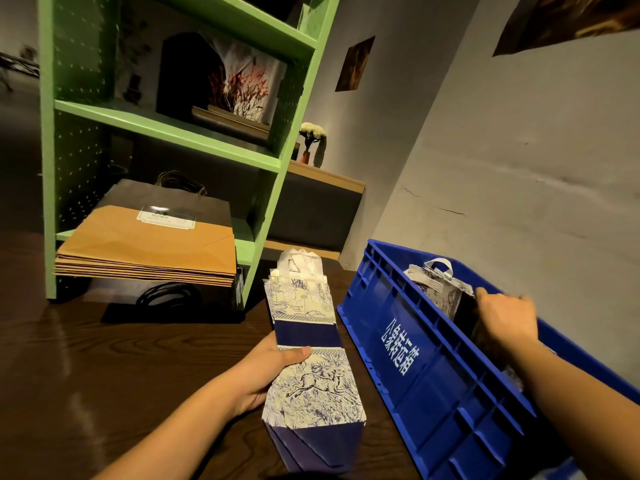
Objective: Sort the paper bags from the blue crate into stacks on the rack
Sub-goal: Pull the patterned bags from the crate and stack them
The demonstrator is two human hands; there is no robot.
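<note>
Nearest me, at the bottom centre of the frame, is the bundle (313,379) of blue-and-white printed bags. My left hand (265,374) holds it from the left side, thumb pressed flat across the top bag. The other fingers are underneath, out of sight. I hold the bundle flat and low over the table (104,375), handles pointing away towards the rack (268,216), probably so like bags stay together until they can go up as one stack.

At the right, my right hand (505,320) reaches into the crate (433,386). Its fingers curl over the top edge of a dark bag (465,318) that stands on end there. The fingertips are blurred and partly hidden behind the bag, so I judge this a grip but cannot see how firm. Just beyond it a grey bag (434,284) with a looped handle leans upright, so the crate has bags left to sort.

At the left, a kraft stack (149,247) lies on the rack's lowest shelf, atop darker bags, its front edge overhanging.

The crate's near wall hides its floor, and its lower right end is cut off by the frame, so I cannot count what remains. Under the shelf, something black with cord loops is too dim to name.
</note>
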